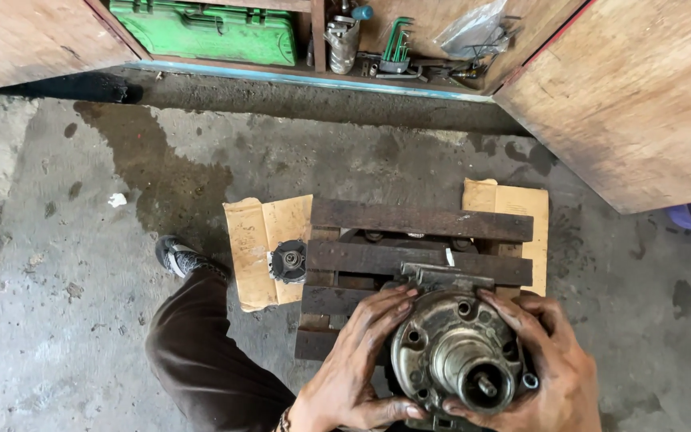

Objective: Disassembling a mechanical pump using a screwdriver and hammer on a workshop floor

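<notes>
A round, greasy metal housing (459,352) with a central shaft and several bolt holes stands on end at the near edge of a dark wooden pallet (417,220). My left hand (353,372) wraps its left side, fingers curled over the rim. My right hand (549,364) grips its right side the same way. Both hands are smeared with dark grease.
A small round black part (289,260) lies on a cardboard sheet (253,248) left of the pallet. More cardboard (513,204) sticks out at the right. My leg and shoe (177,258) are at the left. An open wooden cabinet holds a green tool case (205,32) and hex keys (396,44).
</notes>
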